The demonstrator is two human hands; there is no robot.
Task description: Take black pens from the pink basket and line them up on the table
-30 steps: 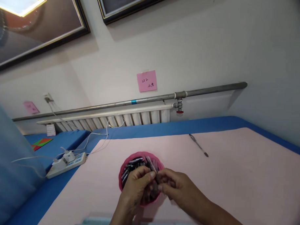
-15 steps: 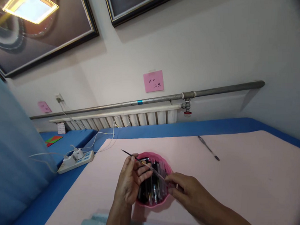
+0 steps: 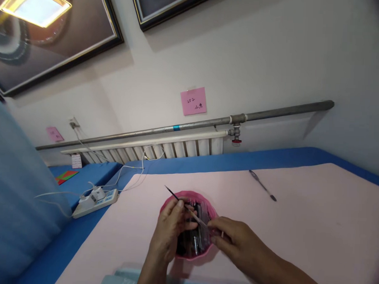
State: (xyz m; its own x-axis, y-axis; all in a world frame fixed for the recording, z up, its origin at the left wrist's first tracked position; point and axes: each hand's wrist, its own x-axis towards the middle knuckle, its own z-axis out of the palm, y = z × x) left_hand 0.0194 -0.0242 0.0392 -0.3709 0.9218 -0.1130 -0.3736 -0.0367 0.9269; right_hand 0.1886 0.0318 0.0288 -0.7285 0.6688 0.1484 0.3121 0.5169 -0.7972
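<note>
A pink bowl (image 3: pixel 168 200) full of several dark pen parts (image 3: pixel 196 241) sits on the pale pink sheet near me. My left hand (image 3: pixel 170 230) is over the bowl's left side, its fingers pinching a thin pen refill (image 3: pixel 175 195) whose tip points up and to the left. My right hand (image 3: pixel 232 238) is at the bowl's right rim, fingers closed on a clear pen barrel (image 3: pixel 211 230) at the refill's other end.
A whole pen (image 3: pixel 262 185) lies farther off on the pink sheet (image 3: pixel 314 221), to the right. A white power strip (image 3: pixel 96 202) with plugs and cables rests on the blue table (image 3: pixel 80 229) to the left. A radiator (image 3: pixel 152 151) and pipe run along the wall behind.
The hands went from bunched together over the bowl to drawing a thin refill out leftward; the refill now sits slightly lower and closer to the bowl.
</note>
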